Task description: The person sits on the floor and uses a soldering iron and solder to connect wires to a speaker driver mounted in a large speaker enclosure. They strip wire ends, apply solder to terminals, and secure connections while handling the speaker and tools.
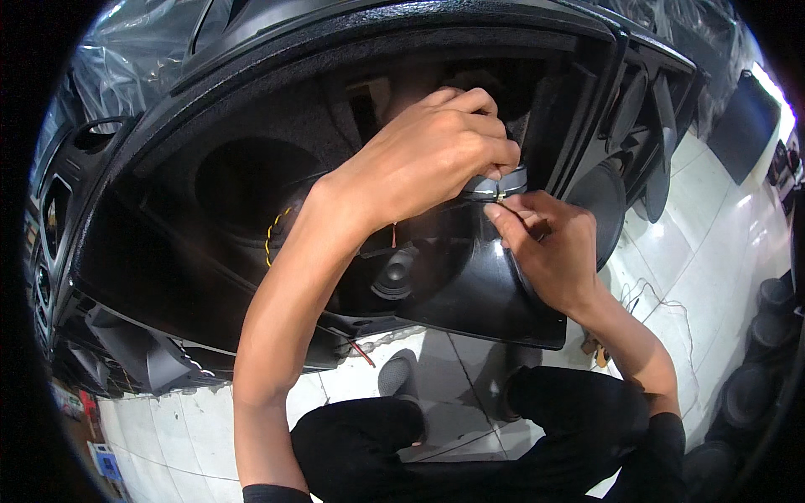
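Note:
A large black speaker cabinet lies before me with its hollow inside showing. My left hand reaches across it, fingers curled down at a grey round speaker driver. From the right, my right hand meets it at the driver's near edge, thumb and forefinger pinched together beside a small light-coloured terminal. Whatever sits between the fingertips of either hand is too small or hidden to make out. The driver stands at the far end of a glossy black panel.
Inside the cabinet hangs a yellow-and-black twisted wire, left of a small round speaker. A red wire sticks out below the near edge. More black cabinets stand at right. Thin cable lies on white floor tiles.

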Demonstrator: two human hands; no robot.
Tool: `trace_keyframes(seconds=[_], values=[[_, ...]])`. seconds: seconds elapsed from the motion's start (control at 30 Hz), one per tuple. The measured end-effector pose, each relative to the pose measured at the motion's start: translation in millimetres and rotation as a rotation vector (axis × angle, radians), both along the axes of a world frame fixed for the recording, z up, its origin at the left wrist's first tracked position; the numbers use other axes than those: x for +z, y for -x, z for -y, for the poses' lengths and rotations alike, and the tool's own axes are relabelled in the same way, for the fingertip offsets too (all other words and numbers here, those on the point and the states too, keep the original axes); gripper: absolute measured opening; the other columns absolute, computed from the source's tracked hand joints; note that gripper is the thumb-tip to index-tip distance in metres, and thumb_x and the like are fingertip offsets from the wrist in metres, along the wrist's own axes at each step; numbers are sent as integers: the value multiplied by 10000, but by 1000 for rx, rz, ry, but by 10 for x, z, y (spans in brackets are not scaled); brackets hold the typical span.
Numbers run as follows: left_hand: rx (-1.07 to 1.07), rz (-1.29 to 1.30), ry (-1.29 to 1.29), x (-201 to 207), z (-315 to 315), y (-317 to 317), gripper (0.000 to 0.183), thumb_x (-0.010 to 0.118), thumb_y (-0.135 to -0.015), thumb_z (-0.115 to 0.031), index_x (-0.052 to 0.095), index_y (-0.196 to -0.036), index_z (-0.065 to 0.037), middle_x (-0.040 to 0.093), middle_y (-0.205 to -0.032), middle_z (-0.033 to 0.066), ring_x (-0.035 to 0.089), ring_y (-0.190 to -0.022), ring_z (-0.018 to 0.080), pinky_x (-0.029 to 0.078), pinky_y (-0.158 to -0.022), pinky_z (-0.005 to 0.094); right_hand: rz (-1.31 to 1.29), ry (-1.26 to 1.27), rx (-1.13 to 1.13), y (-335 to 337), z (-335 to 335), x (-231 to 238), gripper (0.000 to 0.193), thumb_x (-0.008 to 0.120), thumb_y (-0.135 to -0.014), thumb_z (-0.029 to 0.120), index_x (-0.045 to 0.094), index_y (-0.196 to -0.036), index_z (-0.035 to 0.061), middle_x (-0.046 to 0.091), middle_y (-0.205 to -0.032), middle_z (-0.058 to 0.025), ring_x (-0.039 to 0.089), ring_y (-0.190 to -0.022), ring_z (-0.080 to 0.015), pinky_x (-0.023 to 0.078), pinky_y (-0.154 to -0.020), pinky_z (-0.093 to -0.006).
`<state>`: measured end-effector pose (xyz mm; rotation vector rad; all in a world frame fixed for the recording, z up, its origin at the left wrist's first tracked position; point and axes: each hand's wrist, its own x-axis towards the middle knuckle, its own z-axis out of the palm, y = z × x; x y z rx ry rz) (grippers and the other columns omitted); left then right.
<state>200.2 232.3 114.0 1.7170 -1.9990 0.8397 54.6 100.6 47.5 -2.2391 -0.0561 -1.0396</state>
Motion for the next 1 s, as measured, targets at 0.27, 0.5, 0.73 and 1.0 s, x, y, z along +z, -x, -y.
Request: trace_keyframes(seconds=[0.27,0.5,0.73,1.0], values=[[162,-97,-98,137,-53,81,144,764,-736,-107,751,-868,-51,684,-861,59,602,-931,207,498,-786,370,74,96,-35,-69,-6,51,150,747,-840,64,677,-747,-30,600,-555,-114,535,-444,-130,382,-439,-265],[163,-289,188,162,-210,204,201,810,-738,-145,744,-876,-15,704,-858,90,646,-799,197,509,-687,321,45,21,-47,-49,-24,33,156,744,-850,92,695,-784,-40,610,-572,-113,549,-469,-115,388,-455,-267],[134,-294,373,239,-528,462,154,812,-757,-89,738,-869,-15,701,-829,75,633,-700,153,483,-603,260,-61,-205,91,28,-8,27,173,733,-879,129,730,-901,-42,672,-678,-90,569,-513,-98,412,-458,-240],[190,-460,547,-141,-1206,861,117,745,-742,61,705,-851,51,694,-790,143,651,-715,228,497,-657,301,-279,-448,-32,414,288,117,276,657,-940,210,714,-1001,-53,709,-788,-97,600,-533,-99,443,-475,-217]])
